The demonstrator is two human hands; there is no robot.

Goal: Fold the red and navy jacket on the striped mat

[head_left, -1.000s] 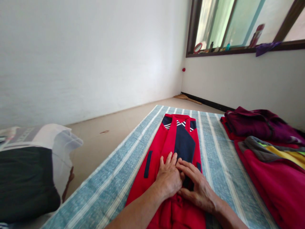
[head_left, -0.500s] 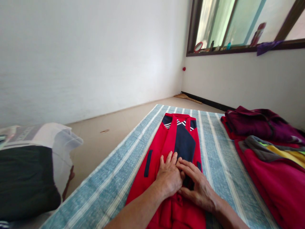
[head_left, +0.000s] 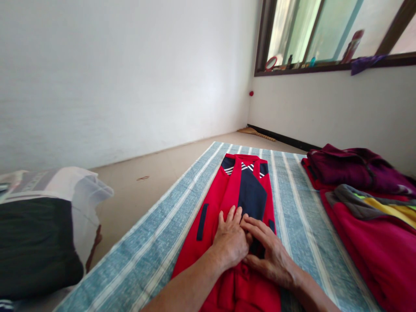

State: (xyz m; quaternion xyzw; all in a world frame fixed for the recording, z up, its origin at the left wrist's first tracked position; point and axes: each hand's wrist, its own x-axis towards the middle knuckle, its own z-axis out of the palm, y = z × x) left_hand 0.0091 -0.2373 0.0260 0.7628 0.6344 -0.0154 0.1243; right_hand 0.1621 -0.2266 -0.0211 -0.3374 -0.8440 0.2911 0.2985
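A red jacket (head_left: 226, 193) with navy panels and white stripes lies folded lengthwise on a blue-and-white striped cloth (head_left: 156, 229). Its collar end points away from me. My left hand (head_left: 231, 239) rests flat on the middle of the jacket, fingers spread forward. My right hand (head_left: 271, 255) touches it from the right, its fingertips meeting the left hand's thumb side, with its thumb bent below. The fabric under my wrists is bunched in folds.
Folded clothes lie at the right: a maroon jacket (head_left: 354, 171) and a red garment (head_left: 373, 242) with grey and yellow trim. Dark clothing (head_left: 35, 247) and a whitish bag (head_left: 84, 195) are at the left. Small items line the window sill (head_left: 305, 69).
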